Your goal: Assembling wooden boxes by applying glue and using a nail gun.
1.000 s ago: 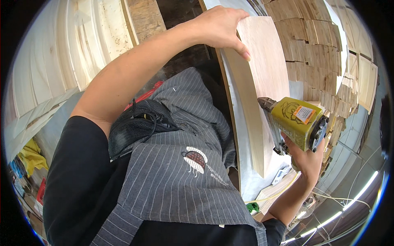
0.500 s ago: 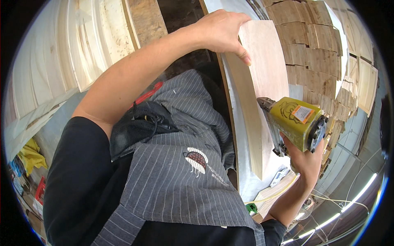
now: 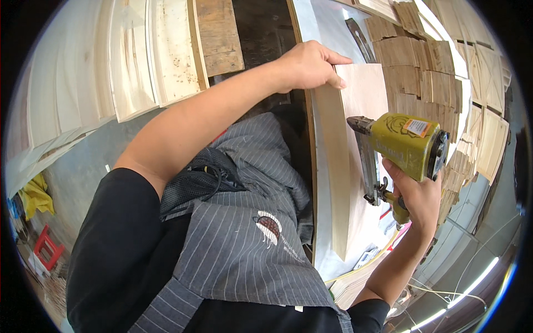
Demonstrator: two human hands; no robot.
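A pale wooden panel (image 3: 365,89) lies over a narrower wooden side board (image 3: 337,183), together forming a long piece on the worktable. At its far end my left hand (image 3: 313,67) is closed on the corner, the thumb on the near side and the index finger stretched along the end edge. My right hand (image 3: 417,201) is wrapped round the grip of a yellow-green pneumatic nail gun (image 3: 404,141). The gun's dark nose sits at the panel's left edge, a short way below my left hand; whether it touches the wood I cannot tell.
Stacked wooden slats (image 3: 416,66) stand right of the worktable (image 3: 302,25), beside a dark metal bar (image 3: 361,40). Large pale boards (image 3: 133,55) are at the far left. A yellow hose (image 3: 355,272) crosses the table's near end. A red stool (image 3: 48,248) is at lower left.
The nail gun has moved along the panel's edge toward the far end, closer to my left hand. My left hand's fingers have shifted to the corner. The whole view has also shifted slightly.
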